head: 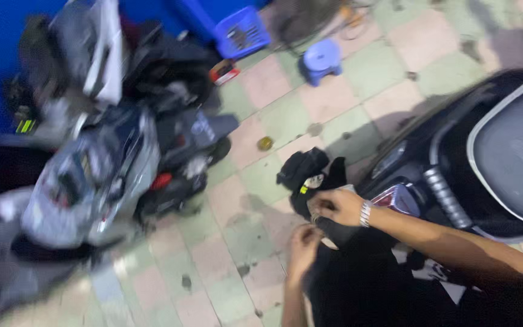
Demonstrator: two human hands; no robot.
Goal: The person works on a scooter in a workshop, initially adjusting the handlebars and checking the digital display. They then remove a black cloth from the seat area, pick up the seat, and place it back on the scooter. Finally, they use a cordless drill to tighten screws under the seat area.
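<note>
**Black scooter part held in both hands above the tiled floor**

Black plastic part [310, 175], dark and irregular in outline, sits between the person's two hands near the lower middle of the view, just beside the front of a black scooter [455, 169]. The part looks like a piece of bodywork or a cover; it carries a small pale patch and a yellow-green spot on its near face. The frame is blurred by motion, so its exact shape cannot be made out.

Right hand [337, 207], with a silver metal watch band [365, 213] at the wrist, lies curled over the lower edge of the part, fingers bent around it in a closed grasp. Left hand [304, 245] is just below, fingers drawn together and touching the underside of the same part or something small at its lower edge; which of the two cannot be told, nor how firmly it holds.

The floor [261, 242] is laid with pale green and pink tiles. At the left edge of the floor stands a partly stripped grey scooter [98, 175] with panels off. Toward the far edge are a small blue stool [322, 59] and a blue plastic crate [242, 31]. A small yellowish round object [265, 143] lies on a tile between the two scooters.
</note>
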